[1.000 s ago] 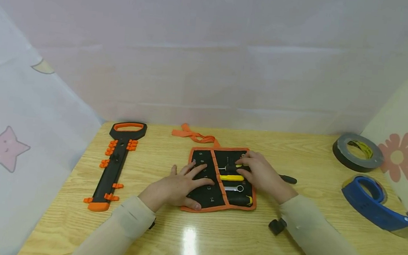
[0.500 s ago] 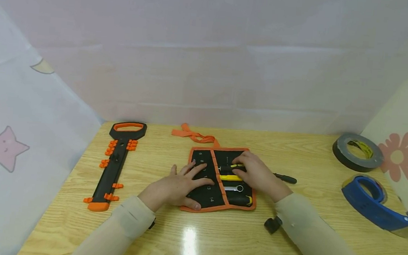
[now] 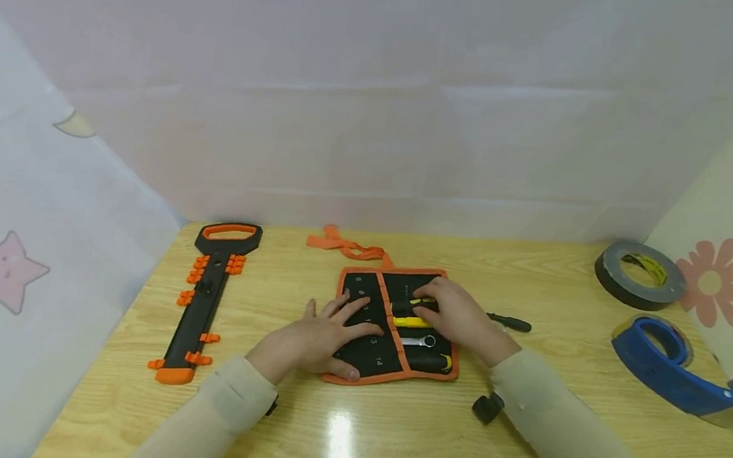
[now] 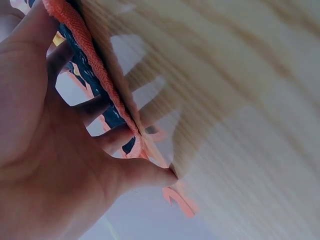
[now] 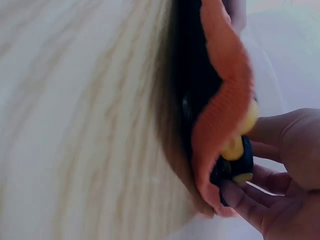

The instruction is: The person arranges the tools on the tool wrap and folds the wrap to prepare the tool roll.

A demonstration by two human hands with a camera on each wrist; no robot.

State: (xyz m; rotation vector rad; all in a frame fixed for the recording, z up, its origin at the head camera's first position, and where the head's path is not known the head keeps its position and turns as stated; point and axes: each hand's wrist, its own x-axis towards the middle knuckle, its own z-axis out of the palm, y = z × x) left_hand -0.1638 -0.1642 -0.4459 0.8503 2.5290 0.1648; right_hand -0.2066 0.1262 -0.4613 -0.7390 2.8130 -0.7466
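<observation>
Your left hand (image 3: 314, 339) lies flat, fingers spread, on the black fabric tool roll with orange trim (image 3: 365, 349) at the middle of the wooden table (image 3: 388, 434). Your right hand (image 3: 457, 318) pinches a black-and-yellow-handled tool (image 3: 414, 304) lying in the roll's right half.

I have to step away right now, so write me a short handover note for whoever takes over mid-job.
Left hand: fingers spread flat, pressing the tool roll onto the table.
Right hand: pinching a black-and-yellow tool at the roll's pockets.
Done: roll lies open; a yellow tool and a wrench sit in it.
Left: one black-handled tool lies outside the roll, beside it.
</observation>
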